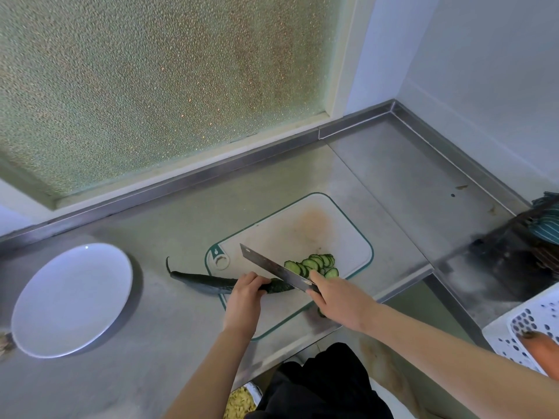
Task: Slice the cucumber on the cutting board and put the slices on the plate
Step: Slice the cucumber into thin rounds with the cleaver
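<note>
Head view: steel counter (169, 322) fills most of the frame, running below a frosted, pebbled window (157, 86) and into a corner at the right. A white cutting board (305, 231) with a green rim lies near the counter's front edge, a faint orange stain on its far part. The cucumber (211, 282), dark green and long, lies across the board's left edge, its stem end out on the counter and its cut end on the board. The left hand (245, 300) presses down on the cucumber close to the cut end, fingers (257, 281) curled closed over it. The right hand (335, 300) is wrapped tight around the handle of a cleaver-style knife (272, 269), index finger laid along the blade's back; the blade angles up and away to the left, its edge meeting the cucumber just beside the left fingers. Right of the blade, a heap of cucumber slices (314, 264) overlaps on the board. A white plate (69, 300) sits on the counter well to the left, apart from the board, with no slices on it. At the right edge stands a white perforated basket (526, 325) with an orange carrot (544, 346) in it; striped cloth (547, 219) shows above.
</note>
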A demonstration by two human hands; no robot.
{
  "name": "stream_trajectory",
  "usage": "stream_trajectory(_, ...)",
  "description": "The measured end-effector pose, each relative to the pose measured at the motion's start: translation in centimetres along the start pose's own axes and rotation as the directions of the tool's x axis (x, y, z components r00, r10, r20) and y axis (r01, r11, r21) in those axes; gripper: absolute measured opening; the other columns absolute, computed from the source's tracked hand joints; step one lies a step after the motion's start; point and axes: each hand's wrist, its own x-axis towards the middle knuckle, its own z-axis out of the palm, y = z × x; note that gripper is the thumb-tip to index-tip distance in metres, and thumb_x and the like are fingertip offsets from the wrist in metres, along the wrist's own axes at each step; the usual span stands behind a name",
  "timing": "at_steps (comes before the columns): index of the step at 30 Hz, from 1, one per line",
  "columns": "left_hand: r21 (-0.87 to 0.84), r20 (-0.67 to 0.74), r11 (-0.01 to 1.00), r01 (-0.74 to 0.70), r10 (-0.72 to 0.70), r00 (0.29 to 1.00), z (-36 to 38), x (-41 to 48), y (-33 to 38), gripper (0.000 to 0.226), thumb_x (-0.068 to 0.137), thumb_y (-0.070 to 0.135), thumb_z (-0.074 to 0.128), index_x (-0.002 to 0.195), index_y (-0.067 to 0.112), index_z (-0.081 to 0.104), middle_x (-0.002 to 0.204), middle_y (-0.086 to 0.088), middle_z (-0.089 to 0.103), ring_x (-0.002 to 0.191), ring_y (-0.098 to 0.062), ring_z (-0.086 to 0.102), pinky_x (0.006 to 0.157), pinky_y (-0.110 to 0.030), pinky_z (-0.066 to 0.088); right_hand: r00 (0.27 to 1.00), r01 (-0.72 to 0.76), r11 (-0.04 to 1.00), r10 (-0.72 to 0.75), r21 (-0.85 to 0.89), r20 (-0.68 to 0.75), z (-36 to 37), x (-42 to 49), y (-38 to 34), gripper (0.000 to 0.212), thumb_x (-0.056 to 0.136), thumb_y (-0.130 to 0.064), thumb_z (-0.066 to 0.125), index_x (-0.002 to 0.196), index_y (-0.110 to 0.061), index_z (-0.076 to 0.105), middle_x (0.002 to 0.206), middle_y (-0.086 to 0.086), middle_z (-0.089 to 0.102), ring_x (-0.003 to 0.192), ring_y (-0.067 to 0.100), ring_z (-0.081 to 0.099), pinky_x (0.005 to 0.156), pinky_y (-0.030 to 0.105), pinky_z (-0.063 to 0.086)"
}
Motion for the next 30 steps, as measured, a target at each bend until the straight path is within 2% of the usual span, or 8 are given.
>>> stream_trajectory(4,0.011,-0.02,1.0,0.004,-0.004,1.0,0.15,-0.14,0.0,0.029,0.069,-0.013,0.064,0.088,0.009,0.067,0.083,-0.005,0.062,0.078,-0.022,0.054,0.07,-0.018,0.034,1.0,0.011,1.0,-0.011,-0.006,0.012,0.09,-0.05,-0.06,0.015,0.102,-0.027,0.031,0.098,-0.014,0.035,0.064,-0.006,0.038,0.055,0.017,0.04,0.047,0.026,0.028)
stream_trajectory(7,0.012,-0.016,1.0,0.003,-0.003,1.0,0.18,-0.11,0.13,0.028,0.07,-0.012,0.065,0.089,0.009,0.067,0.083,-0.005,0.062,0.078,-0.022,0.054,0.069,-0.019,0.036,1.0,0.004,1.0,-0.004,0.002,0.008,0.07,-0.22,-0.18,0.016,0.102,-0.028,0.031,0.101,-0.013,0.037,0.063,-0.007,0.037,0.05,0.011,0.036,0.045,0.022,0.025)
stream_trajectory(11,0.009,-0.015,1.0,0.008,-0.008,1.0,0.22,-0.11,0.06,0.029,0.071,-0.011,0.065,0.091,0.009,0.068,0.086,-0.005,0.063,0.081,-0.021,0.055,0.069,-0.026,0.043,1.0,0.015,1.0,-0.015,-0.006,0.002,-0.06,-0.19,-0.57,0.019,0.102,-0.028,0.031,0.104,-0.011,0.039,0.071,0.001,0.046,0.058,0.021,0.043,0.053,0.028,0.031)
stream_trajectory(16,-0.014,-0.017,1.0,0.002,-0.002,1.0,0.28,-0.12,-0.07,0.033,0.07,-0.013,0.064,0.092,0.011,0.068,0.088,-0.003,0.064,0.082,-0.017,0.052,0.07,-0.024,0.042,1.0,0.027,0.997,-0.027,-0.072,0.004,0.04,-0.11,-0.87,0.022,0.102,-0.03,0.029,0.112,-0.012,0.038,0.076,0.002,0.048,0.063,0.021,0.045,0.057,0.029,0.035)
stream_trajectory(19,-0.012,-0.021,1.0,0.0,0.0,1.0,0.35,-0.05,-0.13,0.031,0.069,-0.013,0.066,0.09,0.009,0.068,0.085,-0.004,0.063,0.081,-0.013,0.049,0.072,-0.024,0.038,1.0,0.025,0.997,-0.025,-0.075,-0.003,-0.06,-0.01,-0.91,0.022,0.102,-0.028,0.029,0.113,-0.012,0.038,0.076,0.001,0.048,0.063,0.021,0.045,0.057,0.03,0.034)
stream_trajectory(22,-0.012,-0.025,1.0,-0.004,0.004,1.0,0.5,-0.04,-0.25,0.033,0.068,-0.014,0.066,0.09,0.01,0.068,0.086,-0.004,0.064,0.081,-0.014,0.049,0.075,-0.022,0.037,0.999,0.031,0.996,-0.029,-0.082,0.015,-0.17,0.11,-0.84,0.021,0.102,-0.027,0.029,0.113,-0.011,0.038,0.066,-0.003,0.042,0.058,0.02,0.041,0.054,0.03,0.031)
stream_trajectory(25,-0.031,-0.027,0.999,-0.009,0.008,1.0,0.56,-0.06,-0.22,0.035,0.067,-0.015,0.065,0.09,0.011,0.068,0.085,-0.002,0.063,0.08,-0.009,0.042,0.073,-0.021,0.037,0.999,0.031,0.999,-0.029,-0.04,0.036,-0.26,0.28,-0.73,0.019,0.102,-0.026,0.03,0.107,-0.011,0.039,0.061,-0.006,0.036,0.05,0.011,0.035,0.046,0.025,0.026)
stream_trajectory(30,-0.018,-0.028,1.0,-0.015,0.015,1.0,0.69,-0.06,-0.33,0.034,0.066,-0.015,0.066,0.088,0.01,0.068,0.084,-0.002,0.064,0.08,-0.009,0.041,0.073,-0.024,0.038,0.997,0.012,0.999,-0.014,0.03,0.074,-0.32,0.73,-0.54,0.011,0.102,-0.025,0.031,0.093,-0.018,0.03,0.061,-0.003,0.04,0.049,0.01,0.036,0.046,0.023,0.025)
